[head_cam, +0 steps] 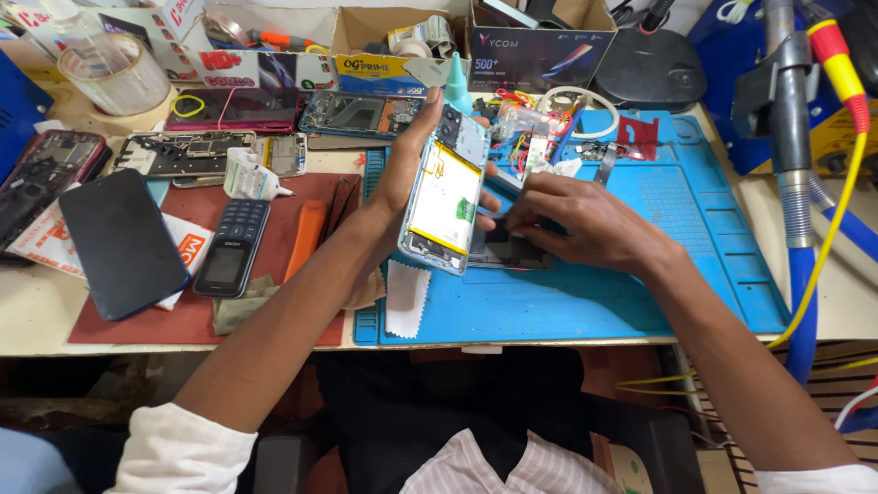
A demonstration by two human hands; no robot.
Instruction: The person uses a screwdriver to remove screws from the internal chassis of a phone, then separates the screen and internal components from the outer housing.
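Left hand (402, 169) holds an opened smartphone (445, 194) with the back off, yellow-edged battery and camera module showing. The grip wraps the phone's left edge, thumb up near the top, fingertips peeking out on the right side. The phone is tilted up off the blue work mat (640, 274), its long axis running roughly from 6 to 12 o'clock, leaning slightly toward 1, camera end farthest from the person.

Right hand (576, 224) lies flat-ish on the mat, at about 3 o'clock from the phone. Its fingers press down on a dark flat panel (503, 247) lying on the mat; it pins the panel rather than closing around it. The panel sits just beside the phone's lower end, partly tucked behind it, so the right hand is the nearer one to it.

On the desk (37, 302) at 9 o'clock of the phone: an orange pry tool (305, 240), a keypad phone (230, 248), a dark smartphone (122, 242) face up. Clutter of parts and wires at 12 o'clock.
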